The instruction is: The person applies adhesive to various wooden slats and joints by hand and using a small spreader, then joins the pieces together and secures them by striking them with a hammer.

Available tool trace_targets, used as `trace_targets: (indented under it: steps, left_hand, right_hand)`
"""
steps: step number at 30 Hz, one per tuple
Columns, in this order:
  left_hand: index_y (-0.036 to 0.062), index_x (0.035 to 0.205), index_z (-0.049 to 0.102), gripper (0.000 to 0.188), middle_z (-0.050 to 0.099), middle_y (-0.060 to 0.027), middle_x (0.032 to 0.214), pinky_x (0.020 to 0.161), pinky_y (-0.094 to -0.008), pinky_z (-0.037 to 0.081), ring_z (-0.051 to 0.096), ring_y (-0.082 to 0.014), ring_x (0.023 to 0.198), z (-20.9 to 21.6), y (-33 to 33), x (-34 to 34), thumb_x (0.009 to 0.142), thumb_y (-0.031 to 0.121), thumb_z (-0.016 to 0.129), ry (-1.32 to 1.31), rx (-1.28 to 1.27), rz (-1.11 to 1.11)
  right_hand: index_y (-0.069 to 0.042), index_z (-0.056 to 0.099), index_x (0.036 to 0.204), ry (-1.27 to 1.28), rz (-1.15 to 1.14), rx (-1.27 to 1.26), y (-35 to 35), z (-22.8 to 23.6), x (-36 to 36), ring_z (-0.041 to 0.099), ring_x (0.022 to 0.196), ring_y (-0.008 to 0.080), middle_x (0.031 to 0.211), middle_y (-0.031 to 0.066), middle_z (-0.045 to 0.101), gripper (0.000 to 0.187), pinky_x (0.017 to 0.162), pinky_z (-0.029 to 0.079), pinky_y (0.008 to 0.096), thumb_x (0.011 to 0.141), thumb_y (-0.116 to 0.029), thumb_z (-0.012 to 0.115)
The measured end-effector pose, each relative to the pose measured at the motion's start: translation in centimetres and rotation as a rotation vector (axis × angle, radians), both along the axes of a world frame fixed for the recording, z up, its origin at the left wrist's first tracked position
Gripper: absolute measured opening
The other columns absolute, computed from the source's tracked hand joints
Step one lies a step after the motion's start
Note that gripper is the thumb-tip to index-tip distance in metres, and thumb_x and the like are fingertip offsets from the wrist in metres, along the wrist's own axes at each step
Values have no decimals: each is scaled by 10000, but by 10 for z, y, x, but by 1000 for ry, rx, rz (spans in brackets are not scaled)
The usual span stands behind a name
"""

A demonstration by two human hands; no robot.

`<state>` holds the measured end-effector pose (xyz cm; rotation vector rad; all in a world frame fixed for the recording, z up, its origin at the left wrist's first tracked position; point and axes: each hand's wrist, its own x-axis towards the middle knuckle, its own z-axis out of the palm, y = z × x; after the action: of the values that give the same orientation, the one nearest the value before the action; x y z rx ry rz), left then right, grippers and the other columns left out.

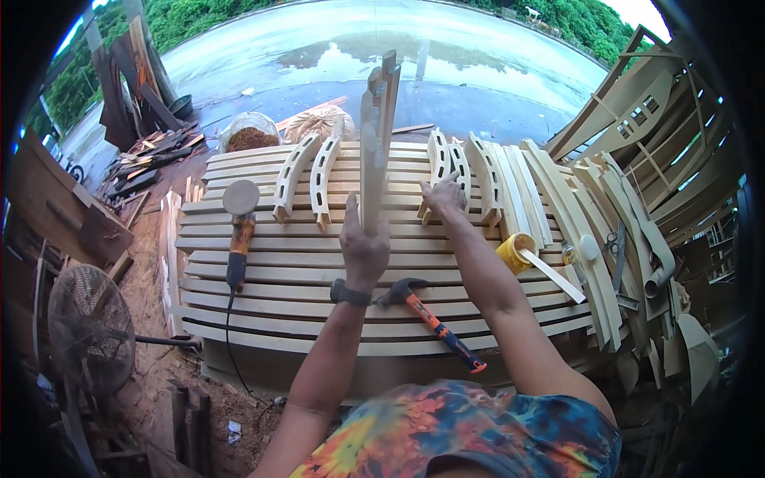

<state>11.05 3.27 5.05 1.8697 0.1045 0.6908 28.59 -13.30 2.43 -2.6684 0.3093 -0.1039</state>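
Upright in my left hand (365, 251) stand long pale wooden pieces (372, 151), pressed close together, with the fingers wrapped round their lower end. A dark watch (351, 292) is on that wrist. My right hand (446, 196) reaches forward onto the near end of a curved slotted wooden rail (437, 155), thumb and fingers on either side of it. Right beside it lie another slotted rail (460, 165) and a wider one (486, 177). Two more slotted rails, one outer (295, 175) and one inner (323, 179), lie left of the upright pieces.
All this lies on a bench of wooden slats (303, 303). A claw hammer (434, 323) lies near me, a corded sander (239, 231) at left. At right are a yellow container (518, 251) with a flat stick (554, 276), a white-capped jar (588, 248) and scissors (613, 242). A fan (92, 328) stands left.
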Motion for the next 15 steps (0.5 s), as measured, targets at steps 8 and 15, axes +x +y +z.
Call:
trace_targets:
  steps: [8, 15]
  left_hand:
    - [-160, 1475, 361, 815, 552, -382, 1354, 1059, -468, 483, 576, -479, 1262, 23, -15, 1, 832, 135, 765, -16, -95, -47]
    - [-148, 1474, 376, 810, 568, -381, 1334, 1054, -475, 487, 594, -475, 1242, 25, -15, 5, 841, 158, 777, -61, 56, 19]
  right_hand:
    - [137, 321, 1477, 263, -78, 40, -4, -7, 32, 664, 1220, 341, 1357, 246, 630, 799, 1009, 544, 462, 878, -258, 673]
    - [110, 669, 1145, 201, -32, 335, -37, 7, 4, 724, 1005, 317, 1070, 239, 736, 560, 846, 564, 392, 851, -366, 698]
